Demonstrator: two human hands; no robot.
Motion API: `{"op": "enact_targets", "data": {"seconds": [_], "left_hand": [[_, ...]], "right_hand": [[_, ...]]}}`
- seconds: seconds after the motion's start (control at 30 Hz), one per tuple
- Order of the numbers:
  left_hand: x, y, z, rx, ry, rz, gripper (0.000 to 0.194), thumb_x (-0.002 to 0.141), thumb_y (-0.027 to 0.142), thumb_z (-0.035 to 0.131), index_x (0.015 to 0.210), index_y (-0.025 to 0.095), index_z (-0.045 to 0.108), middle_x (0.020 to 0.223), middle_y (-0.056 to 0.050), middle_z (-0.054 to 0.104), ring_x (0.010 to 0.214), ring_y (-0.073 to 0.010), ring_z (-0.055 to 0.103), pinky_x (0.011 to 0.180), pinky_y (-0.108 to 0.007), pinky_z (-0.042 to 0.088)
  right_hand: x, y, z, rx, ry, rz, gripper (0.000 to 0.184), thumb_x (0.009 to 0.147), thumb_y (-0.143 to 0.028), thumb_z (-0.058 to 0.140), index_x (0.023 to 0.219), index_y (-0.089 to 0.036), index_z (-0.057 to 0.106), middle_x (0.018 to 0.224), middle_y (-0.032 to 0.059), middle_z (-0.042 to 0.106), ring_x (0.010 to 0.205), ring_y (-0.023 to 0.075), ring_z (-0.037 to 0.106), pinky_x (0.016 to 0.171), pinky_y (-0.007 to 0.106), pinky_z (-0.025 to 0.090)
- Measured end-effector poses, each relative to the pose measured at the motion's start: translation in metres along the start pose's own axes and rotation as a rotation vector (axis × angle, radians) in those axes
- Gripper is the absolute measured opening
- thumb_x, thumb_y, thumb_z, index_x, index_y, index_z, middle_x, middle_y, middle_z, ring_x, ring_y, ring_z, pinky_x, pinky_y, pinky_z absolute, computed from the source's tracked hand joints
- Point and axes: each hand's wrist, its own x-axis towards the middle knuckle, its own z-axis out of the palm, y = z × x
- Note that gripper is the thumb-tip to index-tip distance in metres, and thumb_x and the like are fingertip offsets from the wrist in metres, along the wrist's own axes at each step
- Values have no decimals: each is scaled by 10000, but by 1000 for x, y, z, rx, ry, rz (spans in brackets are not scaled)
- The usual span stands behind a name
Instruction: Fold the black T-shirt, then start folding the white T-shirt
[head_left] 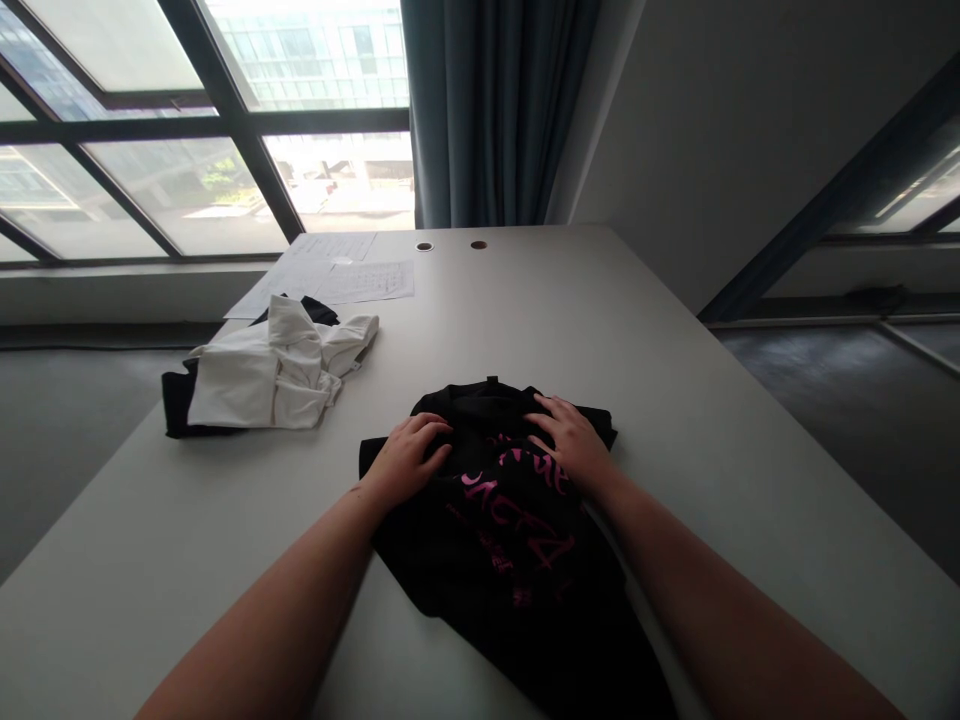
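A black T-shirt with pink lettering (510,540) lies crumpled on the white table (675,420), trailing toward the near edge. My left hand (409,460) rests on the shirt's left upper part, fingers curled into the fabric. My right hand (571,440) lies flat on the shirt's upper right, fingers spread and pressing the cloth down. Both forearms reach in from the bottom of the view.
A pile of white and black garments (274,375) sits at the table's left side. Printed paper sheets (337,275) lie behind it near the window. Two round cable holes (450,245) are at the far edge. A dark curtain (487,110) hangs beyond.
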Motion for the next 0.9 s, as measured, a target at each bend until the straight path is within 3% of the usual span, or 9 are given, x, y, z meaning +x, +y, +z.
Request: {"op": "enact_targets", "data": {"seconds": [0.9], "left_hand": [[0, -3, 1, -25, 30, 26, 240, 1001, 347, 563, 1181, 252, 691, 1284, -79, 672, 1221, -259, 620, 1110, -486, 489]], "right_hand": [[1, -2, -2, 3, 2, -2, 351, 964, -326, 601, 1281, -250, 731, 1547, 101, 547, 1445, 336, 462, 1203, 542, 405]]}}
